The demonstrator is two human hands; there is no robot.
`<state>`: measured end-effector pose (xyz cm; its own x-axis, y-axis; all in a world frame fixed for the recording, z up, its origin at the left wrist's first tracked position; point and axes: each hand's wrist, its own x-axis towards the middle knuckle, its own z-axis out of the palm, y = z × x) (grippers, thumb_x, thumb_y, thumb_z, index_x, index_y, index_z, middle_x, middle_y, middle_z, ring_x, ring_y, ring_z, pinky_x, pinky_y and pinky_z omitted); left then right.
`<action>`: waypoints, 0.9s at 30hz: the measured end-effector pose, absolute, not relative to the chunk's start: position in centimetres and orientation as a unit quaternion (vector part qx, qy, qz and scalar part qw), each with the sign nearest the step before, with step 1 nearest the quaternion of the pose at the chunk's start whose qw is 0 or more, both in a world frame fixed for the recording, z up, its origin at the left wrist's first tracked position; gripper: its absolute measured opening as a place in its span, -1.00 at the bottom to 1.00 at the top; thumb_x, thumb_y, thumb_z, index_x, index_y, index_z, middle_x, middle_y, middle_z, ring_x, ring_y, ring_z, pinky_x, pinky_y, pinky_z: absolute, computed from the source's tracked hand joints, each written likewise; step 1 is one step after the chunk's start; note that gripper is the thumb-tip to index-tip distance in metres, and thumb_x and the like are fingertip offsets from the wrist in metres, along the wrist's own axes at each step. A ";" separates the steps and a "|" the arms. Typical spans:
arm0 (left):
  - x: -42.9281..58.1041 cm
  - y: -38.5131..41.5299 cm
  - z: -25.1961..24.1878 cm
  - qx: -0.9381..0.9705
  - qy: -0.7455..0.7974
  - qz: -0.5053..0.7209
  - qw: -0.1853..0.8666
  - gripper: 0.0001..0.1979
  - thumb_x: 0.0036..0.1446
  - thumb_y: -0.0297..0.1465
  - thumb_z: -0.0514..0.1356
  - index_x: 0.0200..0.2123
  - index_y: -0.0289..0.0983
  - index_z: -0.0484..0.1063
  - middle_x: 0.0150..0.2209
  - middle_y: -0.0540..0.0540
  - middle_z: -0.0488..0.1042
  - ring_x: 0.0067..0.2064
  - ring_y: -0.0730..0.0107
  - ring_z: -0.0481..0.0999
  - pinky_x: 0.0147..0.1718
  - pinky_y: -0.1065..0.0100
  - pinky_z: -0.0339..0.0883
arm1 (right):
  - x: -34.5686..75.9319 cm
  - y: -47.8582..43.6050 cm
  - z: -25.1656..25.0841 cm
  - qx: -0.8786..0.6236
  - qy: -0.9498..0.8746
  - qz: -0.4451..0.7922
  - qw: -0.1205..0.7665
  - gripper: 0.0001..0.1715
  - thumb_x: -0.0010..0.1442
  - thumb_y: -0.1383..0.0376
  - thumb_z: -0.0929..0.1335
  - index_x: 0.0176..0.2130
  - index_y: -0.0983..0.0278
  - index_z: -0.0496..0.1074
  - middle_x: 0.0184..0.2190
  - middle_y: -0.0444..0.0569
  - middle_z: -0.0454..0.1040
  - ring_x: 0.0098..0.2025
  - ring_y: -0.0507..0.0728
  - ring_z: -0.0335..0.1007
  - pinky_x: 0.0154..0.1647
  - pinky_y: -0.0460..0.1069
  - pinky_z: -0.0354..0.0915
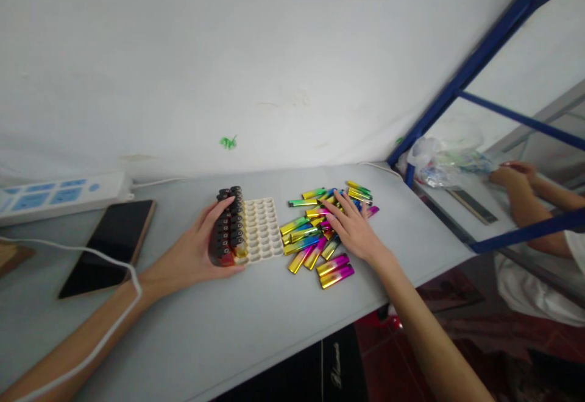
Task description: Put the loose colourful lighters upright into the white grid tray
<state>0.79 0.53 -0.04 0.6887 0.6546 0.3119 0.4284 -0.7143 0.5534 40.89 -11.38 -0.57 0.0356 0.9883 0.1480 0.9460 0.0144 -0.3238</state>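
Left hand [201, 243] grips the lighter-filled tray [260, 229]; right hand [354, 228] lies open on loose lighters [315, 237] at 3 o'clock—light, slick, best pinched mid-body.

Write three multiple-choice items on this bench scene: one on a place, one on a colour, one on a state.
1. Where does the phone lie?
A. left of the tray
B. on the pile of lighters
C. right of the pile

2. What colour is the tray?
A. blue
B. off-white
C. red

3. How full is the tray?
A. every hole filled
B. quite empty
C. only the left rows filled

Key:
1 A, it lies flat beyond the left hand, near the power strip.
2 B, its bare holes show pale cream.
3 C, standing lighters fill the left rows only; the right hand rests on the loose lighters.
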 end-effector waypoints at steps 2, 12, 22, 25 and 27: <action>0.8 0.6 -0.2 0.891 0.301 0.257 0.224 0.25 0.19 -0.09 0.55 0.69 0.02 -0.18 0.63 -0.26 0.14 0.58 -0.41 0.32 0.55 -0.39 0.26 | 40.9 -10.8 0.1 -0.684 -0.697 0.100 0.189 -0.27 0.71 -0.11 0.07 0.63 -0.02 0.27 0.73 0.08 0.02 0.77 0.46 -0.19 0.63 0.72 -0.34; 0.9 1.0 -1.4 0.885 0.295 0.281 0.225 0.19 0.23 -0.05 0.49 0.69 0.06 -0.18 0.61 -0.18 0.15 0.58 -0.36 0.29 0.59 -0.38 0.18 | 44.0 -14.0 2.1 -0.655 -0.659 0.028 0.370 -0.43 0.64 -0.07 0.29 0.28 0.17 0.67 0.43 0.25 0.52 0.47 0.38 0.47 0.54 0.37 0.37; 0.6 1.3 -1.5 0.893 0.295 0.283 0.190 0.30 0.11 -0.08 0.57 0.70 -0.03 -0.13 0.59 -0.32 0.22 0.55 -0.35 0.37 0.55 -0.29 0.29 | 41.0 -16.2 -1.5 -0.646 -0.730 0.009 0.221 -0.39 0.68 0.09 0.25 0.58 0.04 0.38 0.59 0.12 0.35 0.68 0.42 0.12 0.65 0.57 0.11; 0.4 1.4 -1.5 0.897 0.291 0.276 0.187 0.29 0.13 -0.07 0.56 0.70 -0.06 -0.14 0.59 -0.35 0.21 0.55 -0.37 0.37 0.54 -0.32 0.30 | 38.6 -15.7 -1.5 -0.660 -0.729 0.018 0.179 -0.33 0.71 0.08 0.21 0.66 -0.03 0.19 0.68 0.03 0.17 0.73 0.41 -0.03 0.66 0.64 -0.07; 0.4 1.5 -1.5 0.898 0.291 0.271 0.190 0.29 0.13 -0.07 0.56 0.70 -0.07 -0.14 0.60 -0.36 0.21 0.56 -0.36 0.37 0.55 -0.31 0.28 | 37.2 -15.6 -1.1 -0.666 -0.729 0.029 0.157 -0.31 0.71 0.08 0.18 0.69 -0.06 0.11 0.70 0.00 0.10 0.75 0.40 -0.08 0.66 0.67 -0.15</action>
<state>0.38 1.52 -1.55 0.6832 0.6257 0.3765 0.4196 -0.7583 0.4988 37.15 -15.58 -1.12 -0.0631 0.9797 0.1902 0.9615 0.1107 -0.2513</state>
